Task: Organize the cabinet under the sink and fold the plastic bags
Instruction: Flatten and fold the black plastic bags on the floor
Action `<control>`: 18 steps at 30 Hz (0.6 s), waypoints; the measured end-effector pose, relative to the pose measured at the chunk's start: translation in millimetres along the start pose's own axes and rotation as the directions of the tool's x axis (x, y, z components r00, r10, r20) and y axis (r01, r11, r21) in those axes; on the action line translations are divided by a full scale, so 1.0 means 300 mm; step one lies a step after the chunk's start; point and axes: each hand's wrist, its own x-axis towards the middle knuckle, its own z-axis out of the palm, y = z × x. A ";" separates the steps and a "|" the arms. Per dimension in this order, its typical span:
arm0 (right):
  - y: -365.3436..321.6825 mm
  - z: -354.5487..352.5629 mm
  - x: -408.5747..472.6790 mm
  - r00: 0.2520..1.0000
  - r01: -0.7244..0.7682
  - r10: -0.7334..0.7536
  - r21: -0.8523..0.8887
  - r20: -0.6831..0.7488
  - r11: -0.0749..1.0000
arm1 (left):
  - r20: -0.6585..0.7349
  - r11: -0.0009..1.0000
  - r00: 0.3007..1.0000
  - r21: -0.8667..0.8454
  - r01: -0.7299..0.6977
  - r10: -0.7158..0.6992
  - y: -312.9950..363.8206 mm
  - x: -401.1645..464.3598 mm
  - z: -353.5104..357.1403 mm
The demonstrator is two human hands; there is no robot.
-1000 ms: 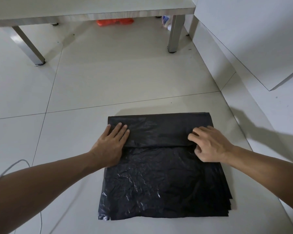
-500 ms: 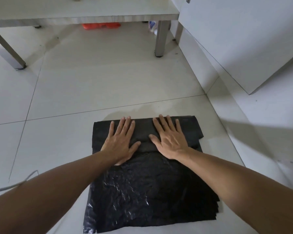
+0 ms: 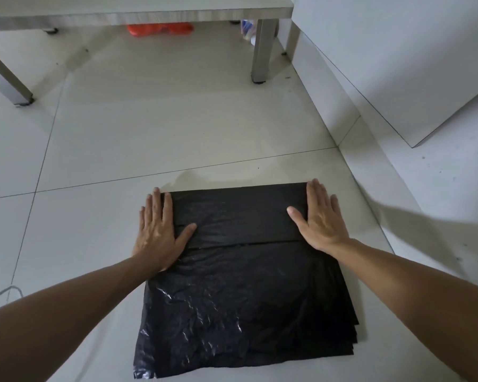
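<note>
A stack of black plastic bags (image 3: 243, 299) lies flat on the pale tiled floor, its far end folded back toward me into a band with a visible crease. My left hand (image 3: 158, 230) presses flat on the left end of that folded band, fingers straight, thumb spread onto the plastic. At the band's right end my right hand (image 3: 319, 219) lies flat in the same way. Neither hand grips anything.
A low table (image 3: 138, 12) stands at the back with metal legs (image 3: 261, 51). An orange object (image 3: 160, 28) lies beneath it. A white cabinet door (image 3: 398, 64) rises on the right. A thin white cable (image 3: 3, 295) curls on the floor at left.
Both hands slid apart from the middle of the folded band to its two ends, flattening it. The camera view shifted slightly.
</note>
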 end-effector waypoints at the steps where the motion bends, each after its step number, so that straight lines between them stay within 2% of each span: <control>1: -0.013 -0.013 -0.004 0.997 -0.054 0.058 0.073 -0.055 0.996 | -0.008 0.990 0.994 -0.090 0.104 -0.105 0.019 0.003 -0.014; 3: -0.036 -0.044 -0.007 0.970 -0.179 0.209 0.214 -0.127 0.960 | -0.009 0.906 0.940 -0.271 0.326 -0.341 0.057 0.013 -0.045; 5: -0.061 -0.077 -0.012 0.954 -0.245 0.288 0.344 -0.079 0.906 | 0.014 0.804 0.881 -0.402 0.438 -0.473 0.092 0.014 -0.076; 8: -0.093 -0.110 -0.026 0.952 -0.284 0.304 0.460 0.031 0.841 | 0.103 0.721 0.856 -0.494 0.485 -0.506 0.126 0.005 -0.088; 13: -0.088 -0.131 -0.030 0.967 -0.253 0.247 0.380 0.066 0.890 | 0.164 0.677 0.870 -0.567 0.469 -0.465 0.109 -0.005 -0.098; 14: -0.080 -0.138 -0.022 0.975 -0.222 0.211 0.308 0.070 0.925 | 0.158 0.699 0.879 -0.551 0.457 -0.450 0.104 -0.009 -0.106; 16: -0.066 -0.158 0.007 0.985 -0.124 0.114 0.076 0.128 0.989 | 0.137 0.831 0.928 -0.414 0.372 -0.347 0.101 -0.012 -0.136; 18: -0.071 -0.194 0.041 0.967 0.038 -0.015 -0.087 0.256 0.996 | 0.172 0.969 0.977 -0.192 0.156 -0.124 0.103 0.012 -0.172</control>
